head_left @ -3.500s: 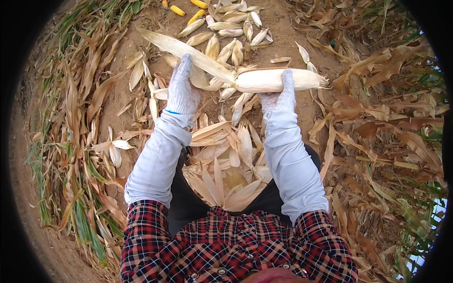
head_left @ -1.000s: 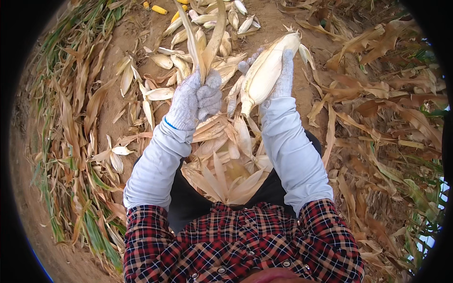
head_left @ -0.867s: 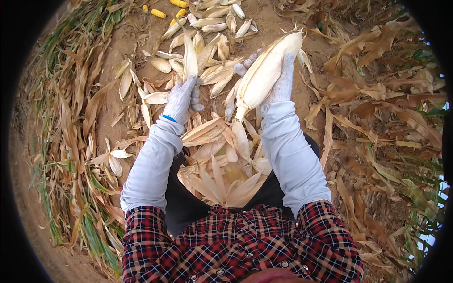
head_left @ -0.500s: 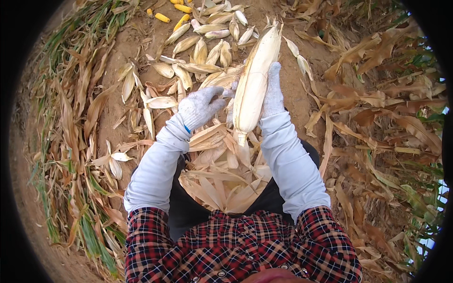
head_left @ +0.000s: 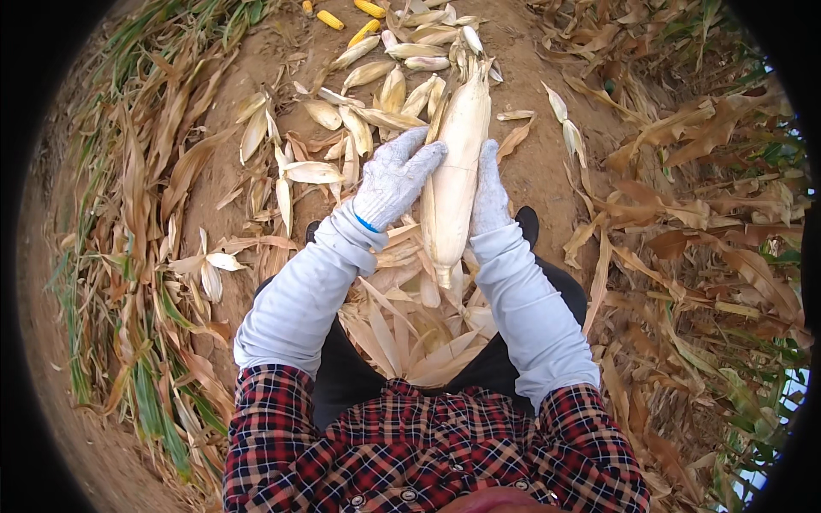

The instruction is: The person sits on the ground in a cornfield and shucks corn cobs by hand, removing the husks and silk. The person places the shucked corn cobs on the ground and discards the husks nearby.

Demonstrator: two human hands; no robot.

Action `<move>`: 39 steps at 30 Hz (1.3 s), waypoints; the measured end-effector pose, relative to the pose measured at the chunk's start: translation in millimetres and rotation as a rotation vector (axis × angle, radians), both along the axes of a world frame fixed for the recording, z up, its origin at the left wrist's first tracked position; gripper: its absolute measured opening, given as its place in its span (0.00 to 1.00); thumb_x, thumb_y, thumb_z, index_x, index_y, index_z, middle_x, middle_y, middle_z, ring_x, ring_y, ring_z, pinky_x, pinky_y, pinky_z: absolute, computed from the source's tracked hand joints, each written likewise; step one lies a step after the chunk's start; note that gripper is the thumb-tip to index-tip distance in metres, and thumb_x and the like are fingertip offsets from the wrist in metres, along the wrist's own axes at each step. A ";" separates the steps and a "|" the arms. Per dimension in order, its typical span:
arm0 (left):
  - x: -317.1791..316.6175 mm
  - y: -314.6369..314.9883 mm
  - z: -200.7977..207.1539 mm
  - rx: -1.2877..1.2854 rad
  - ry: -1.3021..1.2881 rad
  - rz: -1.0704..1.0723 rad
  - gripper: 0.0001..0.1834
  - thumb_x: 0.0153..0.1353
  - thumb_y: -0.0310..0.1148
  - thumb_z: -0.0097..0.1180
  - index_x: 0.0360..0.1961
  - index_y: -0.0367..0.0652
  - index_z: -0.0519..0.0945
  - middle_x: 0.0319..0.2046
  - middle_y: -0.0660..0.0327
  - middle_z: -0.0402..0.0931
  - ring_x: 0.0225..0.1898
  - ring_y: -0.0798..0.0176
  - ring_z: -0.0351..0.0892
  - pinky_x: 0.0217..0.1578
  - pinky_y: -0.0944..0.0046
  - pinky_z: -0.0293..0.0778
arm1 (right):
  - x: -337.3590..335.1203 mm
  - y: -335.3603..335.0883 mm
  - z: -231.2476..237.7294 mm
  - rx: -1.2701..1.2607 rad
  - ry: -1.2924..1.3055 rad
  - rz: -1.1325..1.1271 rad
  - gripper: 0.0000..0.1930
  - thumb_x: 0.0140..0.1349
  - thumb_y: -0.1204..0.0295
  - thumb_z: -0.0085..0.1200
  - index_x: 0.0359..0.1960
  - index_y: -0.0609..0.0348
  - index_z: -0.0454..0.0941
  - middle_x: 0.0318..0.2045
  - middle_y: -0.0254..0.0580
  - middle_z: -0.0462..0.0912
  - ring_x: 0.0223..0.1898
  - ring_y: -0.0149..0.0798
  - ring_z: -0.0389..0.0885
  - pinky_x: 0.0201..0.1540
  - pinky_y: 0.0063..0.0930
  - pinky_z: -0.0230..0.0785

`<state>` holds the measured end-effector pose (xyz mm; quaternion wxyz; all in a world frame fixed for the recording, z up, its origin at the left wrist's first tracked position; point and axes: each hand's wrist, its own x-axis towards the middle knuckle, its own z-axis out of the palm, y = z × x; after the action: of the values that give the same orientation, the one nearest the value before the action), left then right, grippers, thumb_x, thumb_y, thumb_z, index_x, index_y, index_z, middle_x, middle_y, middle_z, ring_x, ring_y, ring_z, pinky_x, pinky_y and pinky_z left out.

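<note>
A large ear of corn (head_left: 456, 184) in pale dry husk stands lengthwise between my gloved hands, stem end toward me and husk tip pointing away. My right hand (head_left: 490, 192) grips it along its right side; most of those fingers are hidden behind the husk. On the other side, my left hand (head_left: 395, 175) closes on the left edge, its thumb lying against the husk and its fingertips tucked behind. Below the ear, a heap of stripped husks (head_left: 410, 338) lies between my legs.
Several ears in husk (head_left: 393, 90) lie on the soil ahead, with bare yellow cobs (head_left: 363, 32) at the far left of them. Dry leaves and green stalks (head_left: 145, 402) border the left side; dry corn leaves (head_left: 684, 231) cover the right.
My left hand has come in from beside the ear and closed on its left edge. The ear has tilted more upright in view and shifted slightly toward me.
</note>
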<state>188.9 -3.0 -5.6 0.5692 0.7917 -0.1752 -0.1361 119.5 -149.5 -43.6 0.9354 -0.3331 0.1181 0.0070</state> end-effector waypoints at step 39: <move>44.7 35.3 2.4 -0.822 0.218 0.260 0.25 0.74 0.38 0.60 0.67 0.40 0.71 0.61 0.60 0.77 0.61 0.58 0.78 0.64 0.53 0.75 | 13.8 -41.4 -3.5 0.176 0.192 -0.580 0.41 0.64 0.54 0.70 0.69 0.66 0.65 0.65 0.62 0.72 0.65 0.61 0.76 0.61 0.66 0.81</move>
<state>233.6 32.3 -3.2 0.8643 0.4959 -0.0527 -0.0648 133.3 -190.9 -47.1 0.9082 -0.2011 0.2950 -0.2184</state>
